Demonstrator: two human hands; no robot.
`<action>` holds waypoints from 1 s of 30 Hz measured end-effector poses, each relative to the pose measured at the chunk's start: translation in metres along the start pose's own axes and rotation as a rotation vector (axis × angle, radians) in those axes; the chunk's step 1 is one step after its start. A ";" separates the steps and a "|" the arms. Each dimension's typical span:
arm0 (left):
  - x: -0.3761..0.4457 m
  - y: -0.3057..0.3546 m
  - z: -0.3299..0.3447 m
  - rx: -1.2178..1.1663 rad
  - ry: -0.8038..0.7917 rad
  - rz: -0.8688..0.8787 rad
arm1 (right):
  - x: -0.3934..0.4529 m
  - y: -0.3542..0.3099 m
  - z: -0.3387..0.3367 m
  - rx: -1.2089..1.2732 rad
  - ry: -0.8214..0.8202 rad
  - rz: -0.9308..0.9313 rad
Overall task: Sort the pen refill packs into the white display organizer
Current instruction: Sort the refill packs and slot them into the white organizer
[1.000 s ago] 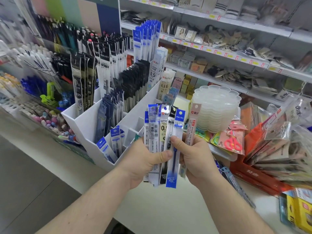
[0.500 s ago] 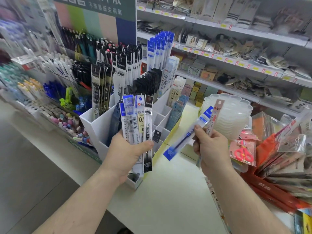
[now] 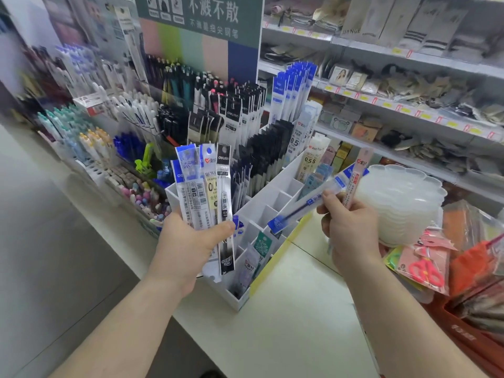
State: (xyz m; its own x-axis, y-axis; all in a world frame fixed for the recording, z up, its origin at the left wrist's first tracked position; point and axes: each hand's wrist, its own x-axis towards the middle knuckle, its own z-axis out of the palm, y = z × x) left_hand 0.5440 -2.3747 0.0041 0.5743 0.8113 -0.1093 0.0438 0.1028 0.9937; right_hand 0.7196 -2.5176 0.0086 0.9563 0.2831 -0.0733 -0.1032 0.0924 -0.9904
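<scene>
My left hand grips a fan of several pen refill packs, blue, white and black, held upright in front of the white display organizer. My right hand pinches a blue refill pack tilted down-left over the organizer's front compartments, and also holds a pink refill pack upright. The organizer's back rows hold several black and blue packs; a green-labelled pack sits in a front compartment.
A stack of clear scalloped trays stands right of the organizer. Packaged pink scissors and orange bags lie at the right. Pen and eraser displays fill the left side; shelves of goods run behind. The white counter lies below my hands.
My right hand pulled the blue pack out of the bundle and carried it right, over the organizer. The left hand keeps the remaining packs. The view shifted closer.
</scene>
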 end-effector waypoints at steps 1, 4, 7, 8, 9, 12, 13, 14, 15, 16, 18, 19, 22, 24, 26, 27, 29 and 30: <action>0.000 0.001 -0.002 -0.010 0.014 0.013 | -0.001 -0.002 0.002 -0.009 -0.009 -0.016; 0.000 0.006 -0.008 -0.045 0.051 0.043 | -0.006 -0.011 0.011 -0.020 -0.042 -0.070; -0.001 0.006 -0.012 -0.034 0.094 0.052 | -0.012 -0.019 0.022 -0.005 -0.102 -0.137; -0.001 0.007 -0.013 -0.033 0.106 0.050 | -0.013 -0.022 0.025 -0.008 -0.118 -0.158; -0.001 0.007 -0.015 -0.031 0.115 0.048 | -0.013 -0.024 0.028 -0.018 -0.127 -0.178; -0.004 0.005 -0.018 -0.018 0.127 0.052 | -0.013 -0.027 0.032 -0.046 -0.130 -0.219; -0.005 0.005 -0.019 -0.014 0.127 0.053 | -0.012 -0.026 0.032 -0.052 -0.129 -0.221; -0.006 0.005 -0.020 -0.011 0.128 0.051 | -0.010 -0.024 0.031 -0.062 -0.127 -0.221; -0.006 0.004 -0.021 -0.006 0.127 0.050 | -0.009 -0.021 0.031 -0.074 -0.125 -0.223; -0.006 0.004 -0.022 -0.002 0.127 0.047 | -0.008 -0.017 0.030 -0.089 -0.126 -0.229; -0.006 0.003 -0.023 -0.004 0.127 0.041 | -0.006 -0.009 0.028 -0.129 -0.138 -0.251; -0.005 0.003 -0.024 -0.004 0.127 0.041 | -0.006 -0.006 0.028 -0.149 -0.151 -0.262; -0.004 0.002 -0.024 -0.007 0.123 0.043 | -0.006 0.000 0.030 -0.208 -0.204 -0.263; -0.004 0.002 -0.023 -0.007 0.121 0.040 | -0.005 0.003 0.032 -0.232 -0.237 -0.232; -0.005 0.002 -0.022 -0.009 0.120 0.036 | -0.005 0.006 0.036 -0.276 -0.279 -0.193; -0.005 0.002 -0.022 -0.010 0.119 0.036 | -0.006 0.008 0.038 -0.300 -0.308 -0.177; -0.005 0.001 -0.021 -0.014 0.114 0.038 | -0.007 0.010 0.040 -0.324 -0.356 -0.159; -0.006 0.001 -0.020 -0.016 0.106 0.041 | -0.006 0.009 0.040 -0.316 -0.351 -0.161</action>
State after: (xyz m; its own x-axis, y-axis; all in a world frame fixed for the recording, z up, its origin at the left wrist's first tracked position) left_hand 0.5242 -2.3678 0.0051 0.4853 0.8714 -0.0716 0.0089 0.0770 0.9970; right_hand 0.7022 -2.4799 0.0050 0.7978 0.5985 0.0733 0.1776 -0.1170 -0.9771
